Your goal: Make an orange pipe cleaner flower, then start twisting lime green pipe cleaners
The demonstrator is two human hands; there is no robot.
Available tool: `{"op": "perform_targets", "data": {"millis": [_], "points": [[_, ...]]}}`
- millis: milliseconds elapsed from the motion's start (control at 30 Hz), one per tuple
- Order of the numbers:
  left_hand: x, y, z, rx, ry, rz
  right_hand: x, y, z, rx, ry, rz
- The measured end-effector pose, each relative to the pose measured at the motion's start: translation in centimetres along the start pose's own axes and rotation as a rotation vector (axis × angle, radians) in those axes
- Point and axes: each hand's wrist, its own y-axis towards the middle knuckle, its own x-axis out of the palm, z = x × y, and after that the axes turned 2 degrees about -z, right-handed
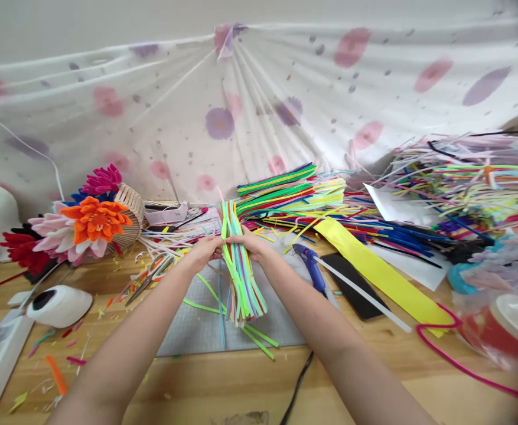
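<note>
Both my hands are wrapped round a thick bundle of pipe cleaners (242, 280) in light green, pale blue, white and other colours. My left hand (206, 252) grips its left side near the upper part. On the right side, at about the same height, my right hand (250, 241) holds the bundle, its fingertips partly hidden behind it. The bundle stands tilted over a grey mat (188, 333), its lower ends fanned out towards me. Loose green pipe cleaners (261, 342) and a blue one (221, 313) lie on the mat beneath and beside it.
Scissors (152, 274) lie left of the mat, near a thread cone (60, 306) and felt-like flowers (97, 221). To the right are a blue glue gun (314, 271), a black phone-like slab (356, 289) and a yellow strip (378, 274). More pipe cleaners (285, 192) are heaped behind.
</note>
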Motion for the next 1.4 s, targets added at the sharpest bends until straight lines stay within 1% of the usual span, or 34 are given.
{"op": "perform_targets", "data": {"millis": [167,300,400,533,600,700,767,867,1000,1100,1167,1200,1267,1333,1367,1400], "points": [[0.9,0.2,0.4,-0.001,0.050,0.013,-1.0,0.0,-0.5,-0.040,-0.075,0.034],[1.1,0.4,0.2,-0.002,0.013,-0.017,-1.4,-0.2,-0.6,-0.033,-0.154,0.064],[1.2,0.4,-0.2,-0.030,-0.103,-0.062,-1.3,-0.2,-0.3,-0.029,-0.165,0.112],[1.6,-0.7,-0.7,-0.052,-0.351,-0.206,-1.2,0.1,0.3,-0.046,-0.139,0.165],[1.8,-1.5,-1.1,-0.068,-0.448,-0.256,-1.3,0.2,0.5,-0.056,-0.145,0.198],[2.0,-2.6,-1.7,-0.070,-0.508,-0.230,-1.4,0.2,0.5,-0.046,-0.171,0.246],[1.6,-3.1,-2.0,-0.063,-0.535,-0.201,-1.3,0.2,0.5,-0.040,-0.198,0.285],[0.7,-3.5,-2.2,-0.060,-0.584,-0.178,-1.1,0.1,0.4,-0.058,-0.218,0.332],[-0.7,-4.5,-2.2,-0.052,-0.657,-0.138,-0.8,0.2,0.3,-0.065,-0.174,0.374],[-1.9,-5.6,-2.2,-0.093,-0.671,-0.092,-0.7,0.3,-0.2,-0.052,-0.131,0.420],[-3.2,-6.4,-2.2,-0.113,-0.686,-0.058,-0.9,0.4,-0.9,-0.053,-0.098,0.438],[-4.1,-6.8,-2.1,-0.100,-0.718,-0.037,-1.0,0.5,-1.3,-0.071,-0.080,0.436],[-6.1,-7.6,-2.2,-0.023,-0.826,0.018,-1.2,0.6,-2.1,-0.145,-0.044,0.432],[-8.1,-8.2,-2.4,0.055,-0.948,0.074,-1.5,0.6,-2.9,-0.220,-0.020,0.456],[-9.0,-8.5,-2.6,0.063,-0.963,0.101,-1.6,0.6,-3.2,-0.242,-0.014,0.477],[-9.7,-8.8,-2.8,0.044,-0.942,0.111,-1.7,0.5,-3.6,-0.250,-0.014,0.490]]}}
